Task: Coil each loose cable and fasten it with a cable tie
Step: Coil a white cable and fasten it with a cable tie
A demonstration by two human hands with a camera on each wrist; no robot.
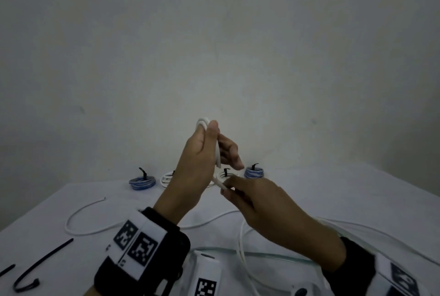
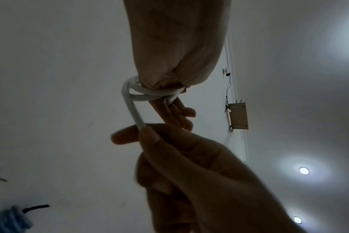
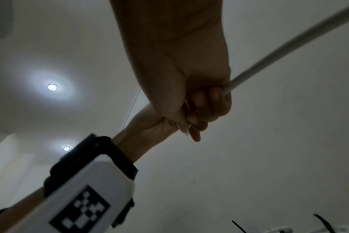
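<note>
Looks like a plain room at home: bare white wall (image 1: pixel 238 45), recessed ceiling lights (image 2: pixel 304 170), white-covered table (image 1: pixel 357 200).

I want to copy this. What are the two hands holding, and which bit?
Both hold one white cable. The left hand grips its wound loops; the right hand pinches the loose run just below.

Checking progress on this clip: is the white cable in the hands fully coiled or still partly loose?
Partly loose. The left hand holds a few loops of the white cable; the right hand pinches it, the rest trailing uncoiled.
</note>
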